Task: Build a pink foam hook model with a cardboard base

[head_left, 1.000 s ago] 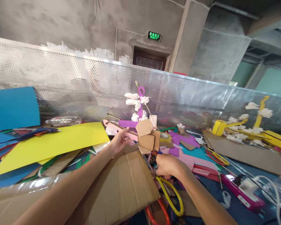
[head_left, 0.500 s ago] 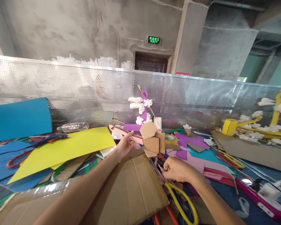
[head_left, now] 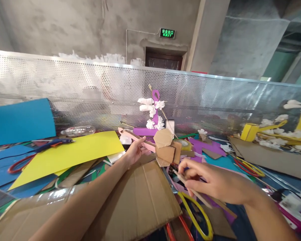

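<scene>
My left hand (head_left: 134, 153) is closed on a thin cardboard strip (head_left: 146, 143) that carries a small cardboard model (head_left: 166, 147) with a hexagonal top, held above the table. My right hand (head_left: 215, 182) is raised over the table, its fingers pinched on a narrow cardboard stick (head_left: 193, 191) that slants down to the right. Yellow-handled scissors (head_left: 195, 214) lie on the table just under my right hand.
A flattened cardboard box (head_left: 130, 204) lies in front of me. Yellow paper (head_left: 72, 152), blue sheets (head_left: 17, 120) and a glue gun (head_left: 54, 143) lie to the left. A purple stand with white flowers (head_left: 153, 112) is behind the model. A perforated metal screen (head_left: 215, 100) closes off the back. Yellow crafts (head_left: 271, 129) sit at right.
My right hand has lifted off the table near the scissors with a cardboard stick pinched in it and moved right and toward me. My left hand keeps holding the model.
</scene>
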The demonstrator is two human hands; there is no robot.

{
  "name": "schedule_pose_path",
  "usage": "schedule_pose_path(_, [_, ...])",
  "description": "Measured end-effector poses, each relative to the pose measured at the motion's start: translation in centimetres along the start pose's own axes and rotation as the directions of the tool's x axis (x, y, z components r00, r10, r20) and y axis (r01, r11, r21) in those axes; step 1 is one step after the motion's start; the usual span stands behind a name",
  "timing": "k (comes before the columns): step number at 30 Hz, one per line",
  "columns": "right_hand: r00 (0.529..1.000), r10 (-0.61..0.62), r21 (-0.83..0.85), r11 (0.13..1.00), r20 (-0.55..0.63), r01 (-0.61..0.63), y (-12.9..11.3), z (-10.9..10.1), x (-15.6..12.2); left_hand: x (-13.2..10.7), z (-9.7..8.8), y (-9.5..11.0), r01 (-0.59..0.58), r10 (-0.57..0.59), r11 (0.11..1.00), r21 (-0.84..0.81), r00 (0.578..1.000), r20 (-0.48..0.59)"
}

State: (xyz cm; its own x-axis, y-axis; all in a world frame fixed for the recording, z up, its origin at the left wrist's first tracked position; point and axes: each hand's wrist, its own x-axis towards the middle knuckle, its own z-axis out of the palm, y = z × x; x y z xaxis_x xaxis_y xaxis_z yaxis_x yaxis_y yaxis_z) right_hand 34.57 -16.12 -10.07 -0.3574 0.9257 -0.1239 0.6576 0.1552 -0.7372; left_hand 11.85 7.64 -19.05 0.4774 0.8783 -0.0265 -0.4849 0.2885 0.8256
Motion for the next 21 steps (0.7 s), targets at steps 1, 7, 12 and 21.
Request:
schedule_pose_path(1, [1.000,-0.005,0.039,0.999,-0.005,0.005,-0.1,0.4,0.6,-0.1,0.1,0.0,0.000,0.000,1.000,0.006,1.000,-0.009])
schedule_pose_path(7, [0.991,-0.098,0.297,0.947,-0.089,0.121,2.1,2.4,4.7,-0.3,0.4,-0.2,0.005,-0.005,0.999,0.042,1.000,-0.020])
schedule_pose_path(12, [0.976,-0.175,0.525,0.823,-0.133,0.219,3.5,3.5,5.9,-0.2,0.3,-0.4,0.002,-0.001,0.997,0.075,1.000,-0.006])
schedule_pose_path(21, [0.892,-0.026,0.379,0.899,-0.451,0.218,3.5,5.9,7.1,0.1,0.2,-0.5,0.025,-0.024,0.999,0.047,0.999,-0.038])
